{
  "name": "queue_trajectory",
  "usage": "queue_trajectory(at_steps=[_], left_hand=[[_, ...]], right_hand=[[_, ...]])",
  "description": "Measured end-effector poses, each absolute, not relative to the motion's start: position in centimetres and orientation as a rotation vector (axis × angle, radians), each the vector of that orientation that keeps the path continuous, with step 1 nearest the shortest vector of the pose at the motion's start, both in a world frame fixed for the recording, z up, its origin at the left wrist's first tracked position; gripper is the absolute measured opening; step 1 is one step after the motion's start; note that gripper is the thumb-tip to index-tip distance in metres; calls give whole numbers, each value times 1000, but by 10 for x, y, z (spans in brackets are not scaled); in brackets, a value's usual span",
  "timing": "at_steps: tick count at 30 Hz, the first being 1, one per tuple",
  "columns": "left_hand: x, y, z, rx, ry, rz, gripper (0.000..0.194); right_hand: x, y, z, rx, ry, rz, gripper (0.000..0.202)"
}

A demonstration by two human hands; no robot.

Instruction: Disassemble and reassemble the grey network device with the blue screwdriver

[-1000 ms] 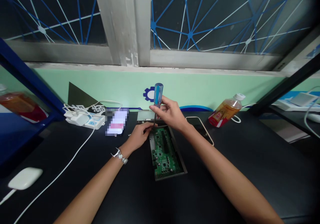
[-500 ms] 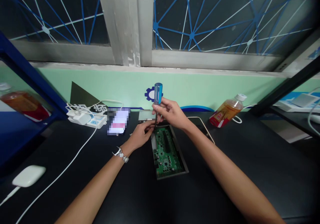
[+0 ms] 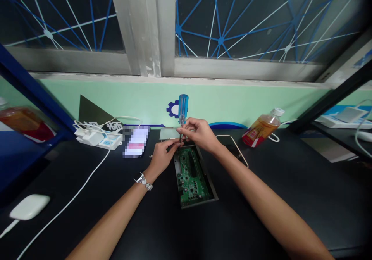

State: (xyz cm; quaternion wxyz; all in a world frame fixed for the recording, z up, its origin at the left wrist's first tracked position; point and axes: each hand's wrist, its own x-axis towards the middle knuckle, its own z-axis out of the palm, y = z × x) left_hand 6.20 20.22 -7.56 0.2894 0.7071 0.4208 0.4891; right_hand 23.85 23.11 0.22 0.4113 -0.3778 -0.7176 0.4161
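A screwdriver [image 3: 183, 107] with a clear blue handle stands almost upright above the far end of a green circuit board [image 3: 193, 174]. The board sits in a shallow metal frame [image 3: 200, 204] on the black table. My right hand [image 3: 200, 134] is closed, thumb and fingers pinching the screwdriver's shaft just below its handle. At the shaft's lower end, over the frame's far left corner, my left hand [image 3: 162, 155] pinches with thumb and forefinger. Whatever lies between those left fingertips is too small to make out. A silver watch [image 3: 143, 180] is on the left wrist.
A lit phone [image 3: 136, 142] and a white power strip [image 3: 100, 138] with cables lie back left. A white case [image 3: 30, 207] sits front left. Behind my right arm lies a dark, pale-edged device [image 3: 232, 149]; a drink bottle [image 3: 263, 128] leans farther right.
The screwdriver's tip and my left fingertips have risen slightly from the board's corner. My right fingers sit a little lower on the shaft. The whole view has shifted slightly.
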Motion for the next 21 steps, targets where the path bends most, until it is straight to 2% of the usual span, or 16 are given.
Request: queue_trajectory(at_steps=[12, 21], left_hand=[[63, 209, -76, 1818, 1158, 1354, 18], [70, 213, -76, 1749, 1034, 1348, 23]], right_hand=[[238, 225, 9, -900, -1894, 1091, 24], [229, 221, -2, -898, -1887, 1110, 27]])
